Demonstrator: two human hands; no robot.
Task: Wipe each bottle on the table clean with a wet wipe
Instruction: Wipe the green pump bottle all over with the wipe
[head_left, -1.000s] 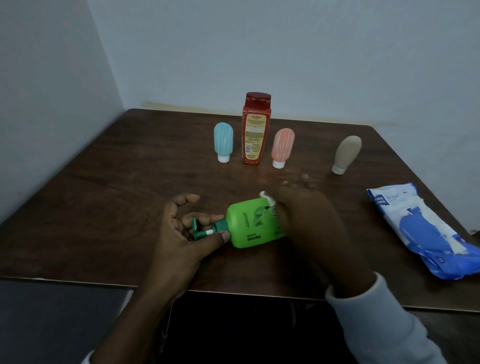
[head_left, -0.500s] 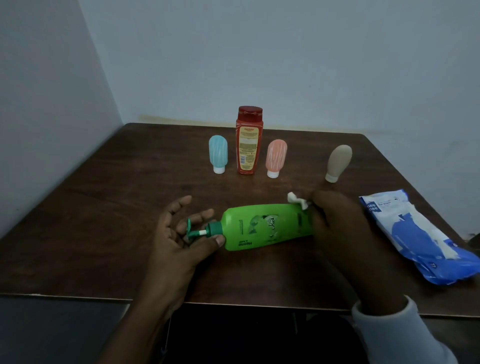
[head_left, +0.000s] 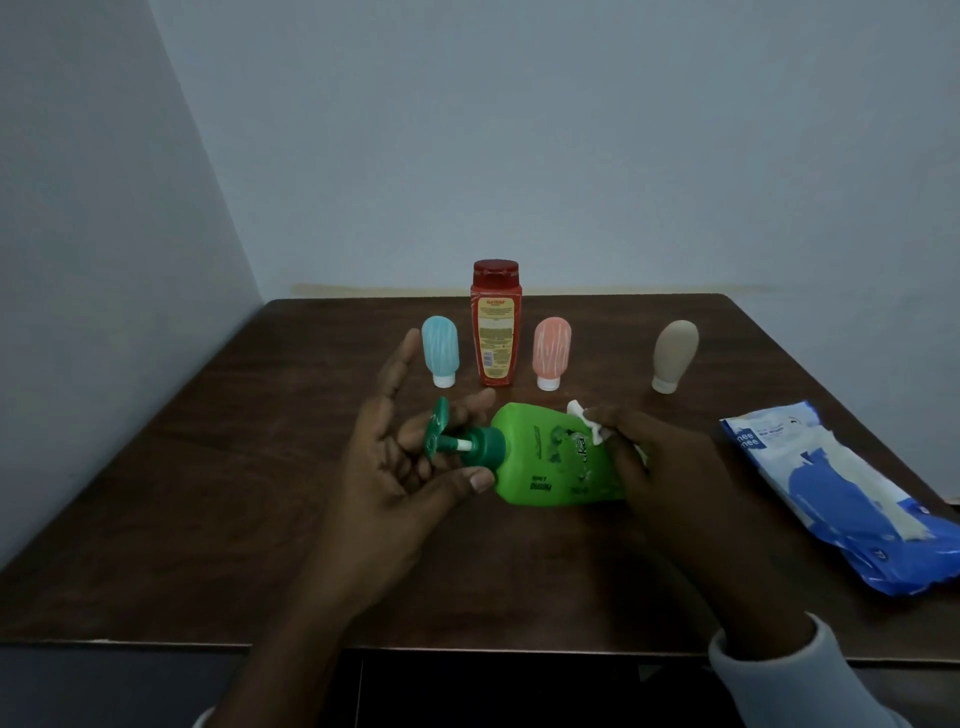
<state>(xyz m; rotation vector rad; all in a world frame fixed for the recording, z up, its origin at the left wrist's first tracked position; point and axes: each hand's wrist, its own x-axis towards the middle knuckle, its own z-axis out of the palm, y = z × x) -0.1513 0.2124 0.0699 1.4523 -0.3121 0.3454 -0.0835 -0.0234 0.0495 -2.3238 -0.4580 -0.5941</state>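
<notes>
1. Green pump bottle (head_left: 550, 457) is on its side at the near-middle of the table (head_left: 208, 493), pump pointing left.
2. Right hand (head_left: 660, 467) is curled round its body, clutching a white wet wipe (head_left: 584, 418) against it.
3. Left hand (head_left: 395, 483) grips the pump neck between thumb and fingers, index sticking out.
4. Behind, all upright: blue bottle (head_left: 440, 348), red bottle (head_left: 494, 327), pink bottle (head_left: 551, 351), beige bottle (head_left: 674, 353).
5. Wipes pack (head_left: 841, 488) lies off to the right.

Left hand (head_left: 395, 467) palm turned inward. Thumb and middle fingers pinch the green bottle (head_left: 550, 457) at its pump neck, index finger out straight. Right hand (head_left: 660, 467) knuckles up, fingers curled over the wet wipe (head_left: 587, 421), pressing it on the bottle's body. Grey sleeve (head_left: 769, 675) at that wrist.
</notes>
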